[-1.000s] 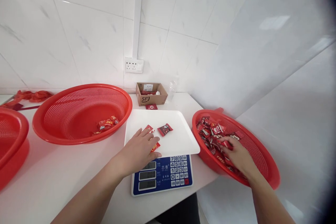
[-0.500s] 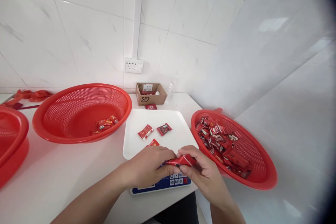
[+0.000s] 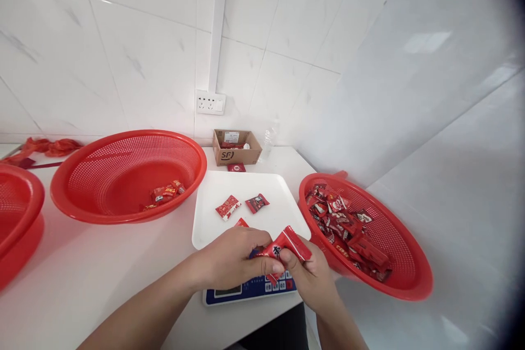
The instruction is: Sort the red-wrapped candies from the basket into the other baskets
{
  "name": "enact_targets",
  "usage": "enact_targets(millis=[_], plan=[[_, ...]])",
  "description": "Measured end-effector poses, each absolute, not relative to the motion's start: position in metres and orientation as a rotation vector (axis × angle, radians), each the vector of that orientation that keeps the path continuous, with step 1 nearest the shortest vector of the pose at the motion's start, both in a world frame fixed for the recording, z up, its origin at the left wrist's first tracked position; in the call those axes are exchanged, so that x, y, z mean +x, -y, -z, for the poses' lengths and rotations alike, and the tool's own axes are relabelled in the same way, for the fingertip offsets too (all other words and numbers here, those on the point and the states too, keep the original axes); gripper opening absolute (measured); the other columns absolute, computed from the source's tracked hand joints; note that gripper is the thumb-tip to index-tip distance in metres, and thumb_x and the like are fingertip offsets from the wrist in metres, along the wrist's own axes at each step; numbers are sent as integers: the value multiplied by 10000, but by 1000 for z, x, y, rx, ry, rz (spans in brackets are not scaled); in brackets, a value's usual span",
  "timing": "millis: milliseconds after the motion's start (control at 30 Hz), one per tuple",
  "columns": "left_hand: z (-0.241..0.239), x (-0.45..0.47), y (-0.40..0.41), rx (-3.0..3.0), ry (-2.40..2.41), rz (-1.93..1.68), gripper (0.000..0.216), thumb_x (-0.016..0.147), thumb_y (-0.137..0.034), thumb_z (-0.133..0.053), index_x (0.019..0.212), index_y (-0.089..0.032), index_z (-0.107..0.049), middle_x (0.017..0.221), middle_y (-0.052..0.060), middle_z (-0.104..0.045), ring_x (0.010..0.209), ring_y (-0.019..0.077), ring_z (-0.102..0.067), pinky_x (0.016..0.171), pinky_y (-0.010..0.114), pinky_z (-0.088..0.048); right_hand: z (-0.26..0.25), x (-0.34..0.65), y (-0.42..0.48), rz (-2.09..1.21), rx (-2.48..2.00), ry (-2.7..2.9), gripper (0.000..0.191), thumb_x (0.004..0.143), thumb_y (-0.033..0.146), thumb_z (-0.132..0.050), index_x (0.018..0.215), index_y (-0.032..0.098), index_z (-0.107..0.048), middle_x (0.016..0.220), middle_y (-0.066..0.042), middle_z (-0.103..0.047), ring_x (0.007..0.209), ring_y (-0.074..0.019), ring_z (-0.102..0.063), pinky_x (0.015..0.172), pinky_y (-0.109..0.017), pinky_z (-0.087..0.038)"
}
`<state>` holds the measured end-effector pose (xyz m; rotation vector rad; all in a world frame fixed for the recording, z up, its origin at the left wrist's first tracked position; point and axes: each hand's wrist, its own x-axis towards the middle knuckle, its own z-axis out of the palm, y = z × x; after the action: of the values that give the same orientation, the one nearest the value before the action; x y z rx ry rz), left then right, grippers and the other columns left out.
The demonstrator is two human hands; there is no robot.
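Over the front of a white-topped weighing scale (image 3: 283,217), both hands hold small red wrapped snack packets (image 3: 291,243); fingers cover how many there are. My left hand (image 3: 232,260) is closed, thumb and fingers pinching the left end. My right hand (image 3: 309,276) is closed around the right end, its thumb pressing on the wrapper. Beneath them shows the scale's blue keypad panel (image 3: 249,292), partly covered. On the pan lie a red patterned packet (image 3: 228,208) and a darker red packet (image 3: 257,203). Another red packet (image 3: 241,222) is half hidden behind my left hand.
At right, a red basket (image 3: 410,254) holds many red packets. A red basket (image 3: 115,175) at left has several. Another red basket (image 3: 20,197) enters at the far left edge. A cardboard box (image 3: 241,156) stands behind the scale, with a packet (image 3: 236,167) before it.
The packets in my hands have turned and fanned out, showing more of their printed faces. My right hand has shifted slightly down, its fingers now behind the wrapper.
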<state>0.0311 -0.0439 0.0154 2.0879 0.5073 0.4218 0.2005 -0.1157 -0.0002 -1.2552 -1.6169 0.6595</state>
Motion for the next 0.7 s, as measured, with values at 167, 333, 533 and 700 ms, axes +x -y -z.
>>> enact_targets(millis=[167, 333, 533, 700], plan=[[-14, 31, 41, 1975, -484, -371, 404, 839, -453, -538, 607, -186, -343, 573, -68, -324, 541, 87, -278, 480, 212, -233, 5, 201, 116, -561, -1286, 1618, 303, 870, 409, -511, 656, 200, -560, 575, 23, -535, 525, -122, -501, 493, -217, -424], [-15, 32, 42, 1936, -485, -450, 335, 864, -379, -511, 625, -178, -388, 603, -61, -384, 577, 90, -346, 530, 210, -286, 7, 199, 117, -766, -1190, 1590, 407, 836, 582, -480, 849, 211, -648, 754, -30, -662, 712, -197, -616, 670, -297, -516], [-15, 33, 44, 1912, -486, -476, 325, 864, -362, -504, 623, -178, -385, 617, -55, -397, 590, 91, -360, 551, 211, -302, 7, 193, 118, -862, -1157, 1620, 393, 823, 586, -498, 942, 243, -648, 861, -32, -672, 800, -216, -615, 752, -324, -505], [-13, 33, 44, 1918, -461, -458, 361, 874, -415, -490, 627, -180, -371, 607, -56, -372, 579, 90, -337, 531, 210, -290, 12, 194, 120, -819, -1212, 1613, 399, 813, 608, -490, 793, 238, -636, 741, -24, -646, 706, -199, -592, 678, -305, -504]])
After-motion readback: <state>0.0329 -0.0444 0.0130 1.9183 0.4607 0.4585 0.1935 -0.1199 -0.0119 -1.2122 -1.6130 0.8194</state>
